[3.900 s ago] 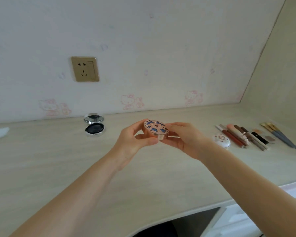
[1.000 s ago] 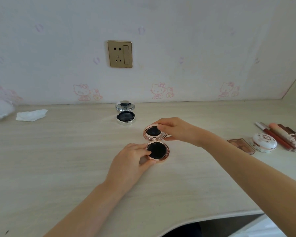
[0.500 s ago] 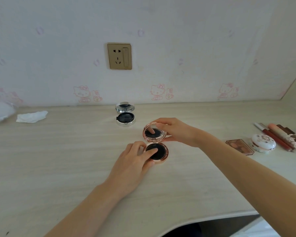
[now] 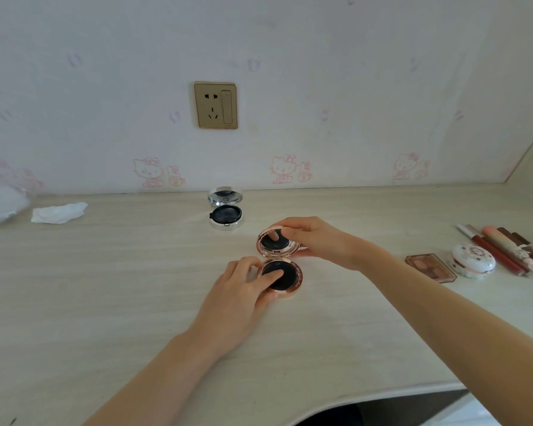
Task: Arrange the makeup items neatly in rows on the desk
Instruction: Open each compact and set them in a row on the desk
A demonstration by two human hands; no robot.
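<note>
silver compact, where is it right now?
Head view: the silver compact sits open at the back of the desk, near the wall below the socket, behind and left of the rose-gold compact.

Your left hand [image 4: 239, 292] lies palm down, fingers curled, forefinger extended. Your right hand [image 4: 319, 239] pinches with thumb and forefinger. Both forearms converge mid-desk.

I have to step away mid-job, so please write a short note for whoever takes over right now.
Left hand: holds the base of the open rose-gold compact on the desk, fingers on its dark pad.
Right hand: holds the compact's raised lid.
Done: pencils and tubes lie in a row at right, with the white compact and the eyeshadow palette beside them.
Left: place the rose-gold compact and the open silver compact near the wall into the rows.
</note>
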